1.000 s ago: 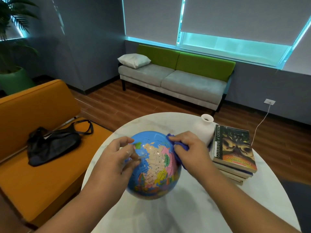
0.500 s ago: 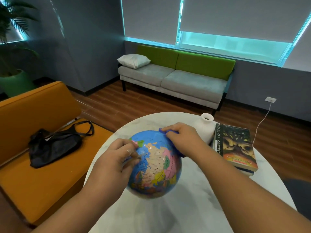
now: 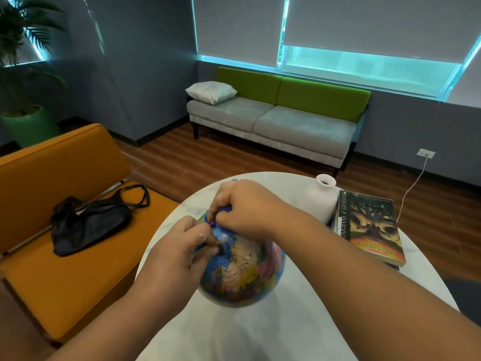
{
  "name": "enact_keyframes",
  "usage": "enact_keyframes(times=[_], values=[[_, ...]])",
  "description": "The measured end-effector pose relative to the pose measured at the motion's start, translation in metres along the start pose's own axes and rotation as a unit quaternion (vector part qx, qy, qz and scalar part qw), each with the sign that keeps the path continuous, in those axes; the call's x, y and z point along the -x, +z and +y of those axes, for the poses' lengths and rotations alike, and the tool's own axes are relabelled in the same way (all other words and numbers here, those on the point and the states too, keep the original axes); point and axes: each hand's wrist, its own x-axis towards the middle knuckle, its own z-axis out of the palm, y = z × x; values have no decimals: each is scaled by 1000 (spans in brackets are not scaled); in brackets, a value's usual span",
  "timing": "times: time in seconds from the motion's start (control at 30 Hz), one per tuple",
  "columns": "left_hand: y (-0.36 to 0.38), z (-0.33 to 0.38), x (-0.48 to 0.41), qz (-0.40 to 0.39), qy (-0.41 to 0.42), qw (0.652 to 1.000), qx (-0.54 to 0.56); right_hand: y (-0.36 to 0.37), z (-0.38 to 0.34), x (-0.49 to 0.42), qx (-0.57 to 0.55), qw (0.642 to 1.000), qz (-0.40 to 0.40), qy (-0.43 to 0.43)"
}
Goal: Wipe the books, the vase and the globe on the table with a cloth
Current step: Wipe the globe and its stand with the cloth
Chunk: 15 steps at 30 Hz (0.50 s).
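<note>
The globe point(image 3: 242, 272) is stood near the middle of the round surface point(image 3: 260, 334). It is steadied from its left side by the left hand point(image 3: 177, 254), whose grip is curled against the sphere, apparently so that it is not spun or rolled under the wiping. The blue cloth point(image 3: 225, 208) is bunched in the right hand point(image 3: 250, 209), whose grip is clamped on it and pressed upon the top of the globe, where the wiping is judged to be in hand. The white vase point(image 3: 321, 201) is kept upright toward the far right edge, just beside the stacked books point(image 3: 369, 230), which are laid flat along the right edge. Both are left apart from the hands; whether they have been wiped cannot be told.
</note>
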Motion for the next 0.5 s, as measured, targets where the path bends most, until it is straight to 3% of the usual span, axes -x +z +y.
enact_keyframes(times=[0.13, 0.23, 0.33, 0.5], values=[[1, 0, 2, 1, -4, 1000, 29, 0, 24, -21, -67, 991, 5, 117], [1, 0, 2, 6, -8, 1000, 27, 0, 54, -16, -201, 950, 10, 237], [0, 2, 1, 16, -2, 999, 32, 11, 85, 11, -348, 866, 16, 360], [2, 1, -2, 31, -10, 999, 22, 65, 108, 62, -538, 698, 104, 461]])
